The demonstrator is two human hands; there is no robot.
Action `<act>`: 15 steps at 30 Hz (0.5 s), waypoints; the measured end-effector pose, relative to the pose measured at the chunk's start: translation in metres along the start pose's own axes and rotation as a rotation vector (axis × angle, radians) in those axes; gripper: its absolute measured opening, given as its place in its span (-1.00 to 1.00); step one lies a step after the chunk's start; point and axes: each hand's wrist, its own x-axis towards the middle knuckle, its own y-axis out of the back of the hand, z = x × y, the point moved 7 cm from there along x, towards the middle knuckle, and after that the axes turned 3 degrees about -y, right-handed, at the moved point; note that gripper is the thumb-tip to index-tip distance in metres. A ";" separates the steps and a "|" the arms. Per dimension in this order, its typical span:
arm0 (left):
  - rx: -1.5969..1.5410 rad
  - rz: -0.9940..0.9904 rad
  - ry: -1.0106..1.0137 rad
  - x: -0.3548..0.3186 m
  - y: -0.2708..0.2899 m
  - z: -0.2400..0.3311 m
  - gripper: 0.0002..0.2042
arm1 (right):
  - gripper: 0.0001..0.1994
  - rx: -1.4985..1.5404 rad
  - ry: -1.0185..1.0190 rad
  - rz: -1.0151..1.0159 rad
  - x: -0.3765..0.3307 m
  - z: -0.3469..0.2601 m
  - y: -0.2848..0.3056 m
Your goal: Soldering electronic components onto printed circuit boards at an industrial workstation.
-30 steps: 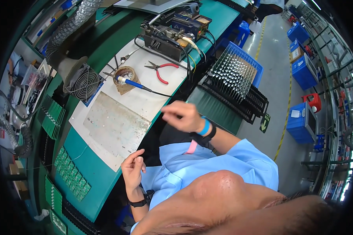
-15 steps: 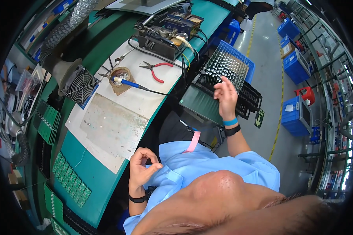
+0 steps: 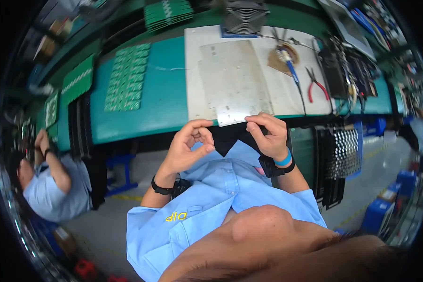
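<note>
My left hand [image 3: 189,146] hovers just off the bench's front edge, its fingers curled but apart from the thumb, with nothing in them. Beside it, my right hand [image 3: 270,136] is also open and appears to hold nothing. Its index fingertip is close to the near edge of a worn, pale flat plate [image 3: 235,70]; whether they touch I cannot tell. That plate lies on a white sheet [image 3: 194,70]. Right of it, a blue-handled soldering iron [image 3: 292,71] rests at a brown round holder [image 3: 277,60]. Red-handled cutting pliers [image 3: 318,89] lie farther right.
A panel of small green circuit boards [image 3: 126,77] lies on the teal bench [image 3: 167,113]. A round fan [image 3: 246,21] stands behind the plate. Soldering equipment [image 3: 345,70] occupies the right end. A rack of shiny parts [image 3: 344,152] stands lower right. A co-worker [image 3: 61,183] sits at left.
The view has turned left toward the bench. My right hand has come from beside the parts rack to the plate's near edge. My left hand stays near the bench front, its fingers now wider apart.
</note>
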 end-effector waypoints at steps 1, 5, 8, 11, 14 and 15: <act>0.001 0.084 -0.023 -0.008 0.012 0.003 -0.46 | -0.84 0.028 0.012 -0.031 0.004 -0.003 -0.008; 0.173 0.431 -0.177 -0.038 0.066 0.033 -0.46 | -0.80 0.035 -0.053 -0.163 0.015 -0.005 -0.033; 1.093 0.584 -0.282 -0.034 0.110 0.085 -0.36 | -0.75 0.064 -0.071 -0.190 0.019 -0.008 -0.042; 1.450 0.624 -0.252 -0.018 0.147 0.104 -0.24 | -0.74 -0.015 -0.032 -0.254 0.037 -0.033 -0.041; 1.620 0.679 -0.050 0.009 0.207 0.100 -0.07 | -0.75 -0.136 0.113 -0.238 0.076 -0.068 -0.037; 1.674 0.716 0.112 0.014 0.223 0.096 0.02 | -0.75 -0.176 0.162 -0.242 0.098 -0.077 -0.039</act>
